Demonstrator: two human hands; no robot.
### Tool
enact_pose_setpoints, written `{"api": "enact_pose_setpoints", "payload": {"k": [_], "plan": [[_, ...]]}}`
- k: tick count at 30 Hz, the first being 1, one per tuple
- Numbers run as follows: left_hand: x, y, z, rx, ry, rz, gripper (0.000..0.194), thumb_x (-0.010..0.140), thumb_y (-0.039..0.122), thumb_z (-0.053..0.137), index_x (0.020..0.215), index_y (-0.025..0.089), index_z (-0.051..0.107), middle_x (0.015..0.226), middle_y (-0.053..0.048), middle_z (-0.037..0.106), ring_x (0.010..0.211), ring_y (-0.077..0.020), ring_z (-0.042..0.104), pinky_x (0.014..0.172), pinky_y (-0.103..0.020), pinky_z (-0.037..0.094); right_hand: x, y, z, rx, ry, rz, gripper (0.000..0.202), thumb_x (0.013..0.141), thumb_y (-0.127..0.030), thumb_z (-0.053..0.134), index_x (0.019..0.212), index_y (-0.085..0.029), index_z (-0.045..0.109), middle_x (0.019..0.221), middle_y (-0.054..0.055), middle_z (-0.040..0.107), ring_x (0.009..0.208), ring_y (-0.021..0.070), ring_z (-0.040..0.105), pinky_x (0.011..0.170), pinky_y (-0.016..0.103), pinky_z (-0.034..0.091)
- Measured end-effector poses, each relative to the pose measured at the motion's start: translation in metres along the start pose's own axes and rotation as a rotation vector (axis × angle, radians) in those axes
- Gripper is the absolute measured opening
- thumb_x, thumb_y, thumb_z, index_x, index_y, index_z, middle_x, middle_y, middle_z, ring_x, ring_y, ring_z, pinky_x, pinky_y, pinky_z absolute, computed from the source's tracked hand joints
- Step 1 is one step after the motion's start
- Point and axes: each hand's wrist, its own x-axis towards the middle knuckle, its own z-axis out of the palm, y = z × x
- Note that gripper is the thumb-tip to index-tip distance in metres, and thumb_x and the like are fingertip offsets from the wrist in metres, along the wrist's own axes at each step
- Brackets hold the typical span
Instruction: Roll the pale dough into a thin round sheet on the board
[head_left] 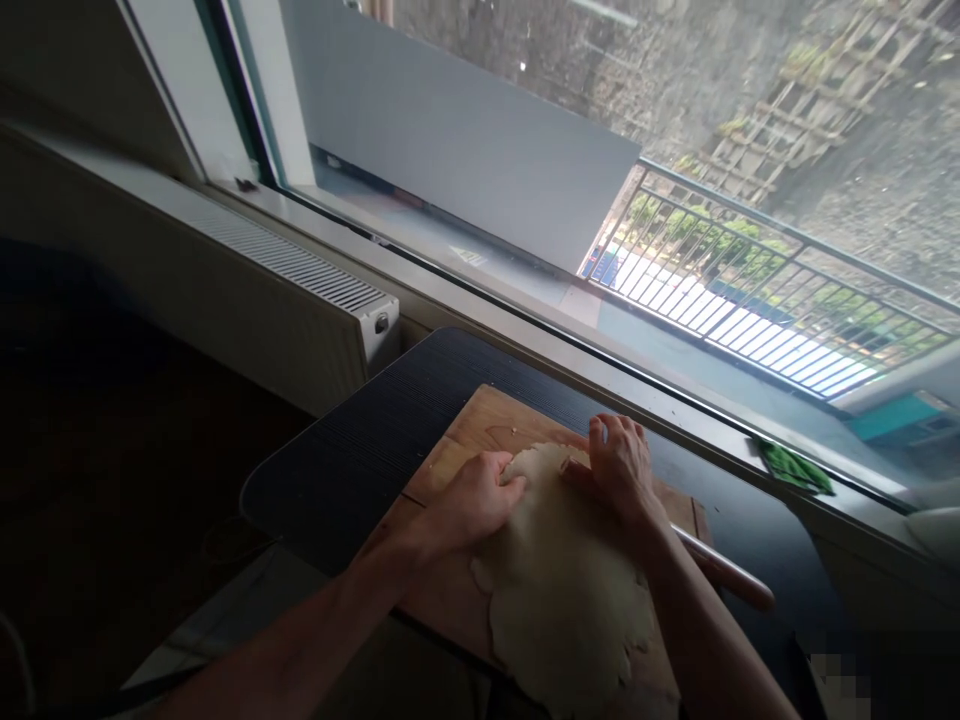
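A broad, thin sheet of rolled dough (559, 570) with ragged edges lies on a wooden board (450, 450) and reaches toward me. My left hand (484, 492) is closed at the dough's far left edge, thumb and fingers pinching its rim. Over the far right part of the dough, my right hand (624, 462) has its fingers curled round a wooden rolling pin (727, 572). One end of the pin shows left of that hand; the other sticks out past my forearm, beyond the board. My hand and wrist hide the pin's middle.
The board rests on a dark table (337, 460) with rounded corners. Behind it are a window sill (517, 325) and a white radiator (300, 270). A green cloth (795, 467) lies on the sill at right. Outside the glass stands a metal railing (750, 290).
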Motion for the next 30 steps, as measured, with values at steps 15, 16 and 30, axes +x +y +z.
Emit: {"api": "enact_pose_setpoints", "payload": {"k": [15,16,30], "plan": [[-0.002,0.0,0.001,-0.028,-0.019,-0.026,0.025,0.077,0.034,0.048,0.079,0.013,0.062,0.071,-0.003,0.064,0.065,-0.0156,0.057,0.053,-0.022,0.037,-0.033,-0.008,0.007,-0.058,0.033,-0.087,0.038,0.091,-0.035,0.027,0.117,-0.023,0.052,0.131,0.008,0.042,0.125,0.0256,0.029,0.096,0.041,0.028],[-0.003,0.0,0.001,-0.025,-0.007,-0.023,0.025,0.076,0.034,0.048,0.077,0.013,0.062,0.071,-0.003,0.064,0.065,-0.0156,0.057,0.053,-0.022,0.037,-0.043,-0.012,0.007,-0.069,0.048,-0.154,0.037,0.091,-0.035,0.028,0.119,-0.024,0.05,0.134,0.006,0.039,0.127,0.0246,0.025,0.099,0.041,0.024],[0.053,0.041,0.009,0.119,-0.142,-0.19,0.015,0.054,0.027,0.065,0.06,0.015,0.059,0.053,-0.001,0.056,0.048,-0.0153,0.05,0.044,-0.024,0.031,-0.027,0.062,0.0,-0.18,0.096,-0.06,0.047,0.094,-0.043,0.02,0.075,-0.021,0.057,0.074,0.004,0.062,0.071,0.0175,0.054,0.073,0.032,0.029]]}}
